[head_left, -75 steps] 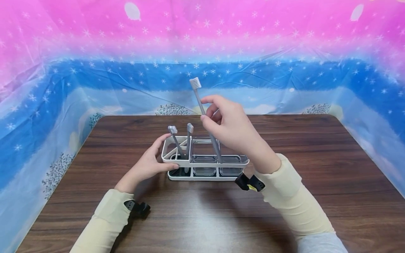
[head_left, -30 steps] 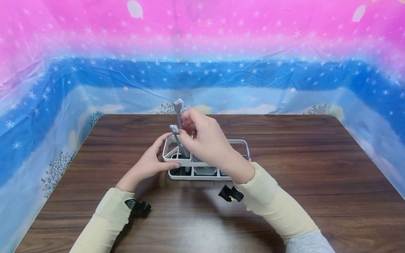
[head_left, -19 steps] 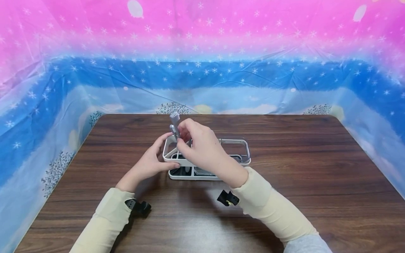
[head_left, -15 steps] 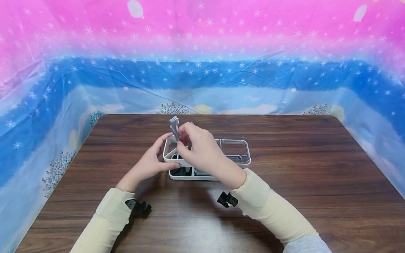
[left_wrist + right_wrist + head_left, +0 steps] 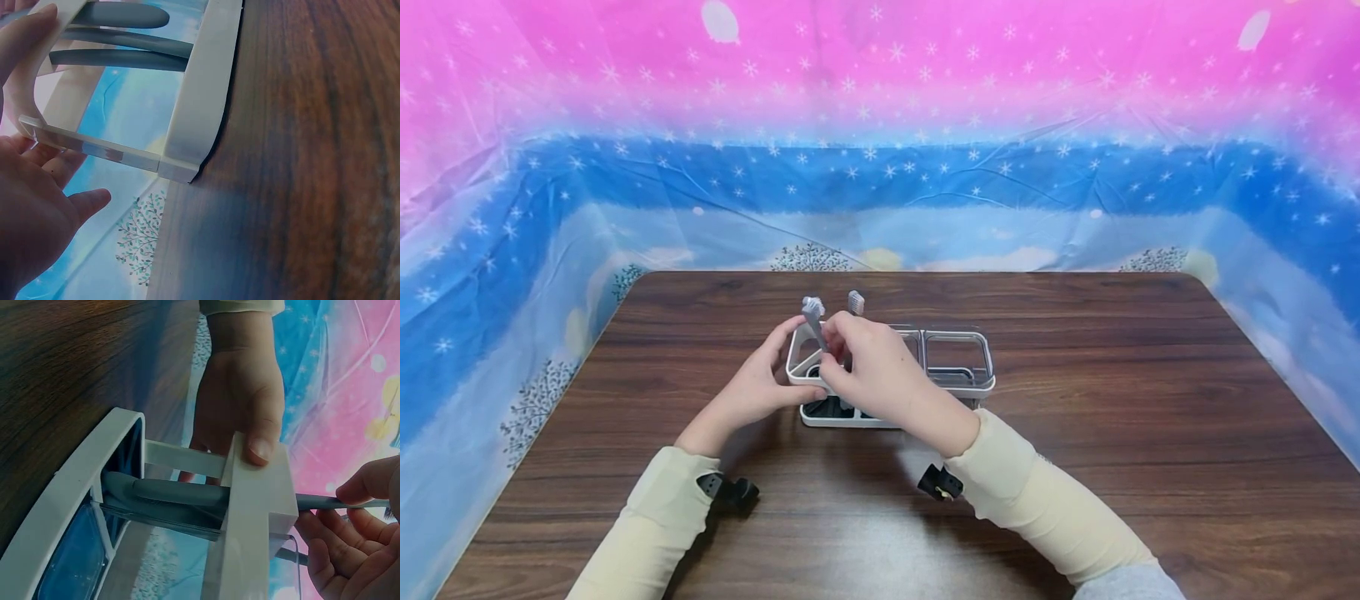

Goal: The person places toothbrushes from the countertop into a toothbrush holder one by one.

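Observation:
A white toothbrush holder (image 5: 985, 385) with an upper and a lower frame stands on the table. My left hand (image 5: 748, 385) grips its left end, thumb in front and fingers behind. My right hand (image 5: 883, 367) pinches a grey toothbrush (image 5: 315, 502) just above the upper frame. Its handle goes down into the left section. Other grey toothbrush handles (image 5: 125, 59) stand in that section too. One toothbrush head (image 5: 856, 302) rises behind my right hand; the heads at the left overlap. My right hand hides part of the holder's middle.
Clear cups (image 5: 958, 373) sit in the holder's middle and right sections. The brown wooden table (image 5: 1112, 375) extends around it on all sides. A pink and blue snowflake cloth (image 5: 1037, 167) hangs behind and at both sides.
My right hand has brought the toothbrush from the holder's right side to the left section and lowered it in. The left hand keeps its grip on the holder.

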{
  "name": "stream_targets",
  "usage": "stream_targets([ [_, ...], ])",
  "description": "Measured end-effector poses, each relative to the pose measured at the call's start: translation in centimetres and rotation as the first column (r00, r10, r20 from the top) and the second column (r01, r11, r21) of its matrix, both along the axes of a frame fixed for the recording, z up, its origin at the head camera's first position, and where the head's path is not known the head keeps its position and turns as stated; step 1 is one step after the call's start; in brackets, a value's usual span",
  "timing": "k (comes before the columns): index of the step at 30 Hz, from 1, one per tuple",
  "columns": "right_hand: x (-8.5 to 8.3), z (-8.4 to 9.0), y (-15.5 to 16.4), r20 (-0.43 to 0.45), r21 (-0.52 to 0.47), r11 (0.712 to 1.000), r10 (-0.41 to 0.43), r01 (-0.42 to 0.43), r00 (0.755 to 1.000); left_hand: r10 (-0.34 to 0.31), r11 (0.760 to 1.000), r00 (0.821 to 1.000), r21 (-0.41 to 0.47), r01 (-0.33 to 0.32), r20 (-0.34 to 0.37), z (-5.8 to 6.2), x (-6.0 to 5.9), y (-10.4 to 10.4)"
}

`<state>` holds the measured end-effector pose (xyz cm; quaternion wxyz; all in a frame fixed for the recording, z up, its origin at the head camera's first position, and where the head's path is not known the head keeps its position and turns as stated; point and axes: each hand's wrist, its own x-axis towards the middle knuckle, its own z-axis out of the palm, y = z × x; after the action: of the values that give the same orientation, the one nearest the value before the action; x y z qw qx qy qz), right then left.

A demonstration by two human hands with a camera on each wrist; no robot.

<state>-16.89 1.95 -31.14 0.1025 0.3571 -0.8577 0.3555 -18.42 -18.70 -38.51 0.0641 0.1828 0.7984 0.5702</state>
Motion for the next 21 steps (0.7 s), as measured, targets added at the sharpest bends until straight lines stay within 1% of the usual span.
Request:
stream_targets([
  [6,-0.1,-0.3,-0.1,-0.014,0.014,1.000,0.004,-0.004,1.000,-0.001,1.000,1.000,0.013,0.001,-0.002,0.0,0.0,0.0],
  [11,0.0,-0.6,-0.1,-0.018,0.022,1.000,0.013,-0.013,1.000,-0.013,0.999,1.000,0.038,0.013,-0.004,0.0,0.1,0.0],
  [16,0.0,-0.9,-0.2,-0.040,0.027,1.000,0.010,-0.009,0.999,-0.014,0.999,1.000,0.031,0.015,-0.019,-0.1,0.0,0.0],
  [21,-0.1,-1.1,-0.2,-0.056,0.048,0.999,0.008,-0.006,0.998,-0.013,1.000,1.000,0.025,0.014,-0.018,-0.1,0.0,0.0],
])
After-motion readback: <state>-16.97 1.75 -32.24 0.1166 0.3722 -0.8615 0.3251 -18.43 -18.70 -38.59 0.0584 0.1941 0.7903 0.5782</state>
